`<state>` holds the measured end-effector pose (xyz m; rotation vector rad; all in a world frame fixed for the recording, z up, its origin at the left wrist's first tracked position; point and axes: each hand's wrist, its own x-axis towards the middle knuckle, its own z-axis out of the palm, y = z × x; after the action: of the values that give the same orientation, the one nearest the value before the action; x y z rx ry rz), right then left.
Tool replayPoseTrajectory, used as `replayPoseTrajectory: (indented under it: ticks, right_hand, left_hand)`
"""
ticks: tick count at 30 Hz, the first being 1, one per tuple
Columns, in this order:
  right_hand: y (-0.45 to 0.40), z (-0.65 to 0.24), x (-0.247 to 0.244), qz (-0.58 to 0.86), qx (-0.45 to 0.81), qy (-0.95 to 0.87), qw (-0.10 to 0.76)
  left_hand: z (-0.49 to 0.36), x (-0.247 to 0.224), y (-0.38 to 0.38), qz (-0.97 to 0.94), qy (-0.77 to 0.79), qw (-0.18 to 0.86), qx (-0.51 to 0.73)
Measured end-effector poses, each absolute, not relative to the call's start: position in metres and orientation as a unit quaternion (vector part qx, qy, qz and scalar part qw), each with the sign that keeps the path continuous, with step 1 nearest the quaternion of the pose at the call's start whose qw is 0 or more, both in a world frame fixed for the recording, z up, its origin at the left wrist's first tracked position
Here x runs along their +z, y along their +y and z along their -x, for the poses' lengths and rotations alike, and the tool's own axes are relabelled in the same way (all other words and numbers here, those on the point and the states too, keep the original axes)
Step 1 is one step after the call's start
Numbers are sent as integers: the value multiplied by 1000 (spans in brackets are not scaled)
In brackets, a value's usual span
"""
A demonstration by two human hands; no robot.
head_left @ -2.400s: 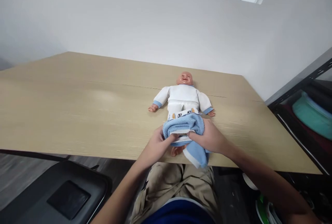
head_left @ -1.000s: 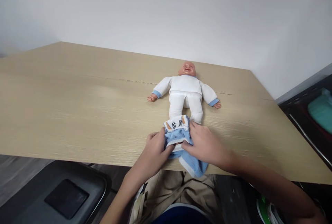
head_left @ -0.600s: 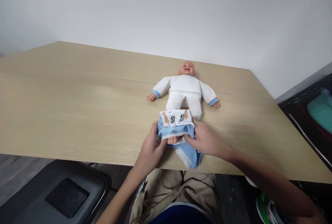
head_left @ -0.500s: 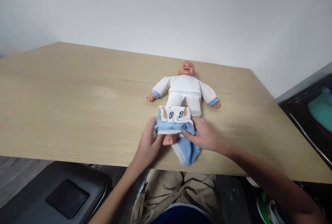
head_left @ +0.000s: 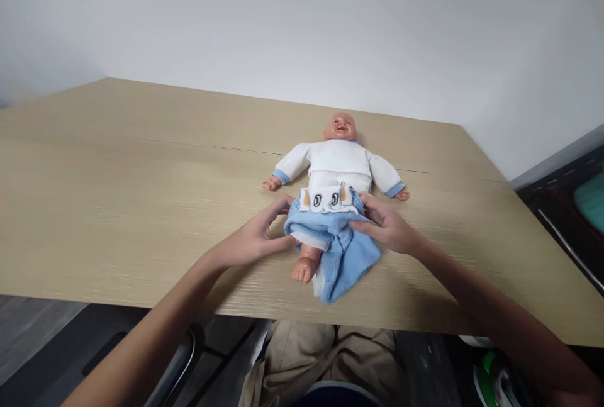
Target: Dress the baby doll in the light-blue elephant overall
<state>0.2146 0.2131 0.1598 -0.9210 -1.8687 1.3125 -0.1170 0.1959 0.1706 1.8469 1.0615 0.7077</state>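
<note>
A baby doll [head_left: 340, 158] in a white top lies on its back on the wooden table [head_left: 141, 206], head toward the wall. Light-blue fleece pants [head_left: 352, 262] with a white eye-patterned waistband surround its legs up to the thighs. One bare foot [head_left: 304, 268] sticks out of a leg opening; the other foot is hidden in the cloth. My left hand [head_left: 262, 231] pinches the left side of the pants, thumb at the white cuff. My right hand [head_left: 387, 224] grips the right side near the waistband, its fingertips partly behind the cloth.
A pale wall [head_left: 283, 23] stands behind the table. Below the near edge are a dark chair [head_left: 113, 338] at left and a green-rimmed item [head_left: 486, 379] at right. A dark rack [head_left: 566, 206] with teal cloth [head_left: 592, 193] stands beyond the right edge.
The waistband has moved up the doll's legs toward its hips. More of the bare foot now shows below the cuff. Both hands have shifted upward along the pants, with the left arm swung outward.
</note>
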Motion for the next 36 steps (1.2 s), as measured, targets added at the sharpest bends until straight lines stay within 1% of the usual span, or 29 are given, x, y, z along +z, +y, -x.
replayPoseTrajectory:
  ticks: [4,9,14,16,20,22,24,28,30,31,34,36]
  right_hand:
    - [218,-223,143,357,620,-606,348]
    - [219,-228,136,343,690,-523,363]
    - [212,-224,138,336,712,-482,385]
    - [210,-222,138,351,704,-473,396]
    - [211,-224,134,370,682,-484,405]
    - [213,-228,134,360,684,-506,382]
    - [213,-234,137,343,699,-532,332]
    - [210,-245,150,314,722,-583,202]
    - [207,-249,154,310,729,-588,164]
    - [205,-250,153,312,734,-579,172]
    - [202,-250,149,325,741,-518,276]
    - [201,-249,147,332,740,-494,313]
  left_hand:
    - [118,179,206,-761,384,444,275]
    - [100,199,224,-771,431,358,302]
    - [63,231,251,-847,372,320,204]
    - [46,241,263,-871,331,334,143]
    - [18,245,282,-862,240,443,44]
    - [12,241,286,-841,198,501,40]
    - [11,236,289,-820,179,542,42]
    - [17,228,293,-791,195,579,34]
    - [20,226,296,-784,181,593,19]
    - [21,226,298,-781,168,602,0]
    - [24,225,301,-775,131,613,-80]
    - [26,224,302,-785,127,599,-94]
